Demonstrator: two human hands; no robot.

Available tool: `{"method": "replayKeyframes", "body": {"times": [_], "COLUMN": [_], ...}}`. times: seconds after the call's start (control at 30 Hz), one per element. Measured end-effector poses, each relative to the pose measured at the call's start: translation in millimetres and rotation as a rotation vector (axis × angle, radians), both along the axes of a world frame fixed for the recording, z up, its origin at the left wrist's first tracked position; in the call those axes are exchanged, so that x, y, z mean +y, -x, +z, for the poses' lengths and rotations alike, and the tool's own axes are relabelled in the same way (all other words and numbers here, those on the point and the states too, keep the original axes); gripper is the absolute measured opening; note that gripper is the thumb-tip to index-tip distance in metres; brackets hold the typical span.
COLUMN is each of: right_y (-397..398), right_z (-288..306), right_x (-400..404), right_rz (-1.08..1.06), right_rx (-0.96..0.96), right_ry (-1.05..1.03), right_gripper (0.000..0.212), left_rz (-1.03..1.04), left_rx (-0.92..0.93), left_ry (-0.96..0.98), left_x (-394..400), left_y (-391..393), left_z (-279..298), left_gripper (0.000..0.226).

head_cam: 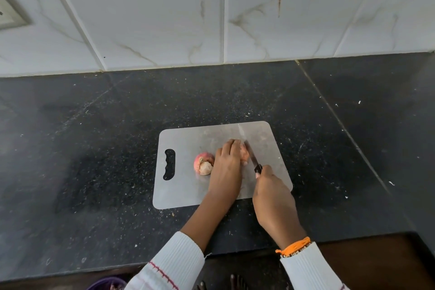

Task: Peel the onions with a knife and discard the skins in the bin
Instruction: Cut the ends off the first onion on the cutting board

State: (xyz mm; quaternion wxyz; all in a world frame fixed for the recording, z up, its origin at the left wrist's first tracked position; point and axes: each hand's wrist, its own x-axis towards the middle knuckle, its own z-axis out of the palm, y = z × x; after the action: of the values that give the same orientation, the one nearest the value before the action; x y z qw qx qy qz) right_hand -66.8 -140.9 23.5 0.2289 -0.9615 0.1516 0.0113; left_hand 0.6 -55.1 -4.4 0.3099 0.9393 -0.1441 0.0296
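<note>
My right hand (270,193) is wrapped round the handle of the knife (251,156), the blade angled down against the end of the onion (244,154) I'm working on. My left hand (227,165) lies over that onion, fingers curled on it to pin it to the cutting board (183,190); most of it is hidden under my fingers, so I can't tell how much skin is on it. Just left of that hand a second onion (203,163) sits on the board, with its pink skin on and a papery flap lifting at one end. I judge I'm near the start: trimming the first onion, the other one untouched. No loose skins show on the dark counter (94,148), and no bin is clearly in view, so the discarding is all to come.
</note>
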Motion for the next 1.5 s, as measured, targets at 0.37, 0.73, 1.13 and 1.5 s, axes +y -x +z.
{"method": "replayKeyframes", "body": {"times": [0.37,0.73,1.13,1.5], "right_y": [-23.1,-26.3,-25.7,-30.4], "right_z": [8.9,4.9,-8.2,-18.6], "right_x": [8.5,6.7,3.8,0.3], "right_rz": [-0.001,0.009,-0.001,-0.005], "right_rx": [0.07,0.082,0.059,0.07], "right_ry": [0.146,0.092,0.067,0.042], "right_gripper": [0.023,0.02,0.02,0.021], "left_rz": [-0.023,0.001,0.004,0.056], "left_rx": [-0.056,0.003,0.032,0.032], "left_ry": [-0.045,-0.012,0.011,0.046], "left_x": [-1.7,-1.3,-2.6,-2.9], "left_y": [-2.5,-7.9,-5.4,3.2], "left_z": [-6.8,-0.2,7.3,4.5], "left_gripper": [0.055,0.049,0.048,0.049]}}
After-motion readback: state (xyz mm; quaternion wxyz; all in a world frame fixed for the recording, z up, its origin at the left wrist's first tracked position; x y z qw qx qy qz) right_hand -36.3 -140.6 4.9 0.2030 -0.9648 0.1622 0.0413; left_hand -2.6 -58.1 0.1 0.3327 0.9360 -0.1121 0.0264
